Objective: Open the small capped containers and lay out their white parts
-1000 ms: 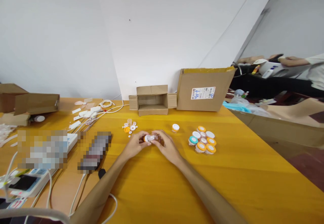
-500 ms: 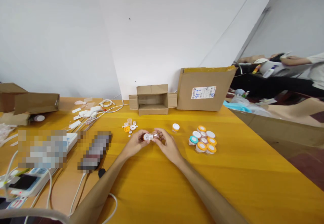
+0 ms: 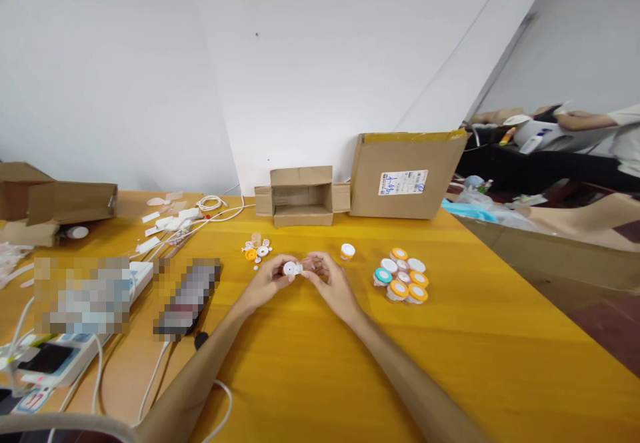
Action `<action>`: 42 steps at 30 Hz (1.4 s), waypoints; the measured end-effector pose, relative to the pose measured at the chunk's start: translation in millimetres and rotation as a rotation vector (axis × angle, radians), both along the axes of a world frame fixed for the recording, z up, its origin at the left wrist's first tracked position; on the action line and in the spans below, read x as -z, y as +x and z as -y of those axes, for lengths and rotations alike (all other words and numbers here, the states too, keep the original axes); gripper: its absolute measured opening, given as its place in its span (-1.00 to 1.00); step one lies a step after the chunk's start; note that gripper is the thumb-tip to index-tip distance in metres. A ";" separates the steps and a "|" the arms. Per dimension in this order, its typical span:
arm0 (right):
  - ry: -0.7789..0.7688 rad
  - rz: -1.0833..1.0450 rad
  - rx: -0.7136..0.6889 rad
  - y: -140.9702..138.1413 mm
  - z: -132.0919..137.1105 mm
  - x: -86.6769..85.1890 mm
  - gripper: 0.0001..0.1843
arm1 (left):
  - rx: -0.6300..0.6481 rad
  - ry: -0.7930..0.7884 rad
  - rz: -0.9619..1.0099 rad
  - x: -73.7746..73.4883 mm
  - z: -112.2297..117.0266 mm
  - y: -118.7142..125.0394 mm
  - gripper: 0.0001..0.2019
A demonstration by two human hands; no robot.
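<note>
Left hand [image 3: 269, 284] pinching white cap [image 3: 289, 269], right hand [image 3: 331, 284] gripping small bottle [image 3: 306, 267]. Loose grip, bottle maybe slipping onto tabletop [image 3: 450, 336].

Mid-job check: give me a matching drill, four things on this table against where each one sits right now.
Things:
1. small vial
2. cluster of capped jars
3. small open cardboard box
4. loose caps

Places:
A. at the far edge of the table, by the wall
B. held between left hand and right hand
C. on the table, right of the right hand
D. on the table, just beyond the left hand

Pairs: 1-B, 2-C, 3-A, 4-D.
</note>
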State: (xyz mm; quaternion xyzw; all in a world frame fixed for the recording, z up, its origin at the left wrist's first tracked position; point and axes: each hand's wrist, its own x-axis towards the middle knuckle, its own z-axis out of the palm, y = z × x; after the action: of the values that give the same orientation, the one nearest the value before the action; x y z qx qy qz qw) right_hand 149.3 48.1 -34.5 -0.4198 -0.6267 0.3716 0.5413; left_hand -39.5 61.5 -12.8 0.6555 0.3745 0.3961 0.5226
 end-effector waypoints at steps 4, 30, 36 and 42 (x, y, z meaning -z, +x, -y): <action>-0.029 -0.067 -0.045 -0.9 0.6 -4.7 -0.71 | -0.005 0.003 -0.015 2.2 -0.9 1.5 -0.59; -0.053 -0.032 -0.020 1.9 -3.5 -1.2 -0.69 | -0.063 -0.028 -0.006 7.0 -4.3 1.7 -0.58; -0.062 0.042 0.044 3.4 -5.5 0.7 -0.73 | -0.082 -0.014 -0.005 7.3 -2.4 2.7 -0.65; -0.015 0.105 0.094 3.3 -4.5 -0.1 -0.76 | -0.097 0.010 -0.037 7.6 -0.9 4.5 -0.71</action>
State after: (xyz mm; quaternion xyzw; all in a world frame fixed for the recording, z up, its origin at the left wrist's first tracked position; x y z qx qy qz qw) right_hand 152.5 52.6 -34.4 -0.4718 -0.6310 0.3279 0.5212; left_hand -35.0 62.4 -20.4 0.6464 0.4135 0.4108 0.4924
